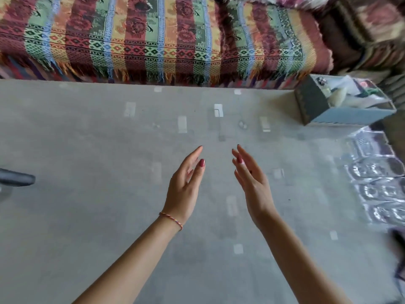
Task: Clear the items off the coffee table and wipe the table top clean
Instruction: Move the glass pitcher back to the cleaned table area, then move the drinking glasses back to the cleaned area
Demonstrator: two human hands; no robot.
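Hands, left hand (185,183) and right hand (252,183), hover empty-palmed above coffee table (87,150)

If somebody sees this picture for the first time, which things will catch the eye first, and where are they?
First come the two bare hands, left hand and right hand, open with palms facing each other above the middle of the grey table top. Behind the table, a bright striped woven blanket fills the upper part. At the right edge stand a blue box full of small things and, nearer, a clear plastic tray.
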